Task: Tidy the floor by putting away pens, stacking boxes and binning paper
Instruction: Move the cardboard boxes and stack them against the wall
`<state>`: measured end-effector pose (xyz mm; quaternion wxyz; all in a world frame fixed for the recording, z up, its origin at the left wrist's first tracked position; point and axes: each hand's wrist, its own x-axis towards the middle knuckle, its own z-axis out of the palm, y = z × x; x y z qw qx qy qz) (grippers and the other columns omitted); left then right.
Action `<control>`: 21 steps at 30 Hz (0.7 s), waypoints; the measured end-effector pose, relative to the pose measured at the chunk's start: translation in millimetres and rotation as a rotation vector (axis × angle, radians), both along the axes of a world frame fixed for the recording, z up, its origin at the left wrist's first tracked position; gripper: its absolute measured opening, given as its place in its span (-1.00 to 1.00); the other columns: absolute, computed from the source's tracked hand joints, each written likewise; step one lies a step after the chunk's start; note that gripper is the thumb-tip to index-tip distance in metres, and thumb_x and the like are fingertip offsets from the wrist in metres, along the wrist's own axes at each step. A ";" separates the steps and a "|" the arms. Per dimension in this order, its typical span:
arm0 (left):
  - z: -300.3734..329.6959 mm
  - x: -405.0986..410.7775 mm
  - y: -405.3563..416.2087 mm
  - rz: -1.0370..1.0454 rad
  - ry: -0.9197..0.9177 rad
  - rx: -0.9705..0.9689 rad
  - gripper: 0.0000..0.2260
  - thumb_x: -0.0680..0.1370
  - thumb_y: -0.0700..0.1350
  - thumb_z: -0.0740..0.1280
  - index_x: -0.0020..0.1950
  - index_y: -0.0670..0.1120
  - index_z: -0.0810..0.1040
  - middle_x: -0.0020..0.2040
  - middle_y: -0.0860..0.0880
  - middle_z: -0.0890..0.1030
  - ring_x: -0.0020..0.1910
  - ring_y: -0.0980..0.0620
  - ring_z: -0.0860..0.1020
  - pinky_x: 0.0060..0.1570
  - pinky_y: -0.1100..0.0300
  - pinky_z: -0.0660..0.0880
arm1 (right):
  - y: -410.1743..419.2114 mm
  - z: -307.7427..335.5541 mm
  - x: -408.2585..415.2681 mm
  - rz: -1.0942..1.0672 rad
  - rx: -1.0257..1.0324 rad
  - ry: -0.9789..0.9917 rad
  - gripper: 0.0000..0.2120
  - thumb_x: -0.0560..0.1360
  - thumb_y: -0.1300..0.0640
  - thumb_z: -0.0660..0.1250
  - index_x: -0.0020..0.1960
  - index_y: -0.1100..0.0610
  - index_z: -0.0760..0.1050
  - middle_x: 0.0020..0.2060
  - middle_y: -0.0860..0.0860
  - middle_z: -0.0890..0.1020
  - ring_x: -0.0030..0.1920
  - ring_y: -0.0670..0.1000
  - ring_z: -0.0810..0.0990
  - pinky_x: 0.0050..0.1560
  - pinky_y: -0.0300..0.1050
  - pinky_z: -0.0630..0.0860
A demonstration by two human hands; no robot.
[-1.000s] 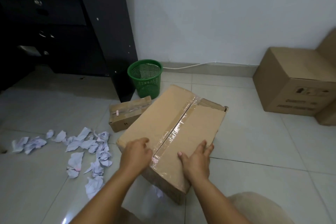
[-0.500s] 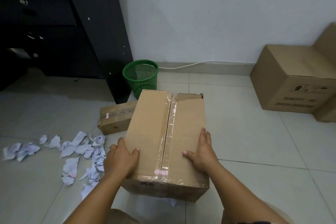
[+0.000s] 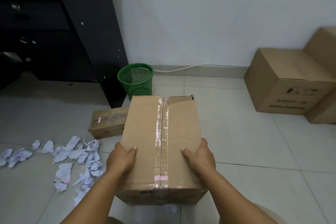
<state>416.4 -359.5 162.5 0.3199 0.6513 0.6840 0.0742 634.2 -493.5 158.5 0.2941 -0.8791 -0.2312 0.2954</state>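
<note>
A taped brown cardboard box (image 3: 145, 132) is in front of me, lengthwise, held by both hands. My left hand (image 3: 121, 160) grips its left side with the thumb on top. My right hand (image 3: 199, 157) grips its right side the same way. A smaller flat taped box (image 3: 107, 123) lies on the floor behind its left edge. Several crumpled white paper pieces (image 3: 72, 158) are scattered on the tiles at left, and one scrap (image 3: 171, 208) peeks out beneath the held box. A green mesh bin (image 3: 135, 80) stands by the wall. No pens are visible.
A black desk (image 3: 60, 32) stands at back left, its side panel next to the bin. Large cardboard boxes (image 3: 291, 82) sit against the wall at right. A white cable (image 3: 174, 70) runs along the skirting. Pale floor tiles (image 3: 245, 142) stretch between me and those boxes.
The box has turned from a diagonal to straight lengthwise. Both hands have slid from its top to its sides, fingers now wrapped over the edges.
</note>
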 end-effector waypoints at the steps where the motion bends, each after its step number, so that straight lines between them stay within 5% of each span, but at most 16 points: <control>1: 1.5 1.3 0.5 -0.003 -0.002 0.011 -0.50 0.55 0.14 0.27 0.33 -0.17 0.35 0.27 -0.19 0.52 0.19 -0.23 0.50 0.08 0.01 0.43 | 0.6 2.2 1.4 -0.004 0.004 -0.019 -0.29 0.37 -0.24 0.40 0.38 0.02 0.24 0.19 -0.01 0.56 0.15 0.14 0.56 0.08 0.03 0.53; 9: 80.4 9.2 -7.0 0.031 -0.073 0.066 -0.53 0.55 0.13 0.25 0.33 -0.14 0.36 0.28 -0.15 0.51 0.22 -0.22 0.49 0.10 0.01 0.43 | 3.4 83.0 11.4 -0.003 0.034 -0.069 -0.26 0.37 -0.26 0.38 0.42 -0.01 0.21 0.19 -0.03 0.57 0.13 0.13 0.57 0.03 0.01 0.53; 15: 211.7 2.1 -19.2 0.023 -0.086 0.056 -0.56 0.54 0.15 0.25 0.31 -0.09 0.39 0.24 -0.10 0.55 0.17 -0.19 0.52 -0.03 0.07 0.40 | -9.2 217.1 5.7 -0.004 0.029 -0.075 -0.33 0.37 -0.30 0.35 0.35 -0.03 0.25 0.16 -0.06 0.58 0.09 0.12 0.58 -0.02 0.00 0.51; 21: 366.2 -7.1 -47.0 0.026 -0.062 0.042 -0.56 0.55 0.15 0.25 0.30 -0.11 0.36 0.23 -0.13 0.54 0.15 -0.21 0.52 0.04 0.00 0.46 | -36.2 361.8 -7.1 -0.025 0.020 -0.060 -0.30 0.37 -0.34 0.31 0.37 -0.02 0.24 0.17 -0.05 0.58 0.12 0.12 0.57 0.05 0.04 0.52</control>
